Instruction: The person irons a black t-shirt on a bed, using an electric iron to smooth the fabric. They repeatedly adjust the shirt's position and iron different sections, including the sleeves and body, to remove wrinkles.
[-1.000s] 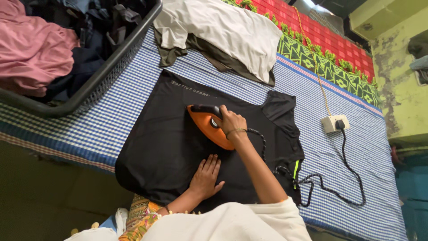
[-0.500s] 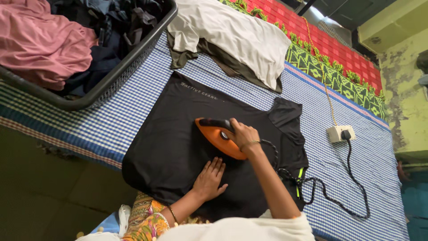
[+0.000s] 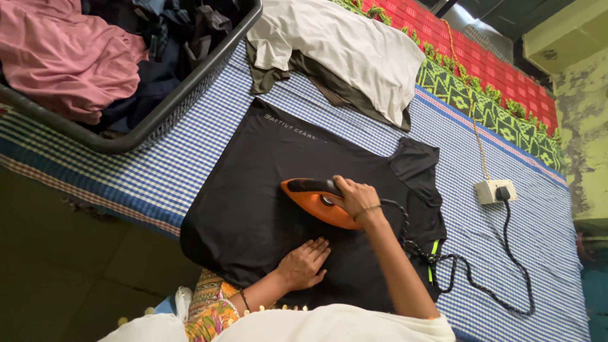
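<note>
A black T-shirt (image 3: 266, 171) lies spread flat on a blue-and-white checked cloth (image 3: 190, 136). My right hand (image 3: 354, 195) grips the black handle of an orange iron (image 3: 316, 201), which rests on the middle of the shirt. My left hand (image 3: 305, 263) lies flat on the shirt's near part, fingers together, just below the iron. The iron's black cord (image 3: 481, 288) loops off the shirt's right edge.
The cord runs to a white socket box (image 3: 494, 191) on the checked cloth. A dark laundry basket (image 3: 171, 104) full of pink and dark clothes stands at the upper left. A white and an olive garment (image 3: 348, 47) lie beyond the shirt. A red and green patterned cloth (image 3: 481, 76) lies behind.
The iron and my right hand have shifted a little along the shirt. My left hand has slid slightly and its fingers now point more toward the iron. The view has drifted.
</note>
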